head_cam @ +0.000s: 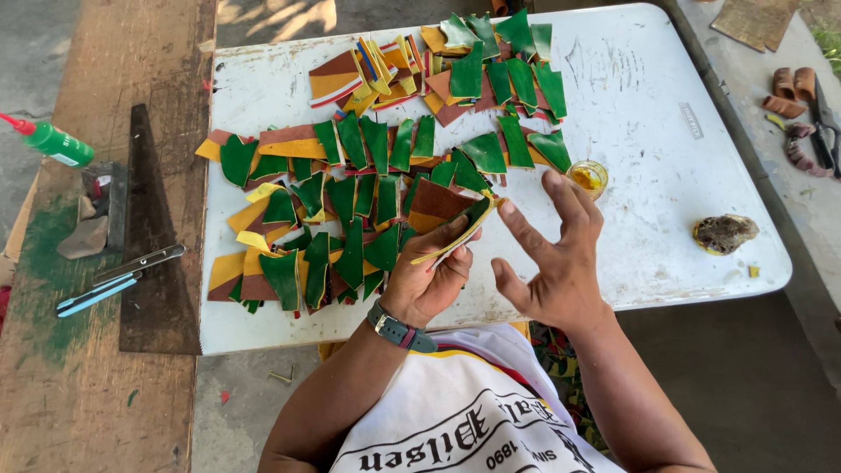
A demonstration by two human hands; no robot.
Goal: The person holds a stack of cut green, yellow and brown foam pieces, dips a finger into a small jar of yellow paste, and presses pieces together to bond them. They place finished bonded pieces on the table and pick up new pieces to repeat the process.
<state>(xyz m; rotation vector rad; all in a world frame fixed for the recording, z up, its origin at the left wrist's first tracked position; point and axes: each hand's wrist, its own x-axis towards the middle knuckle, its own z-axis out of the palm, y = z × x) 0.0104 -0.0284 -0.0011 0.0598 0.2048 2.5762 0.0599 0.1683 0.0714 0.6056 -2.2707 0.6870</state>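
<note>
Head view: left hand (427, 278) grip pinches a leather piece (455, 229); right hand (554, 254) spread open, holding nothing.

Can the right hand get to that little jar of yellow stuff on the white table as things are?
Probably yes: the right hand is open and empty, and the small jar stands uncovered just beyond its fingertips, with nothing between them.

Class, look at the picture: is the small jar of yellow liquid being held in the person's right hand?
No. The small jar stands on the white table beyond the open right hand, whose fingers hold nothing.
</note>
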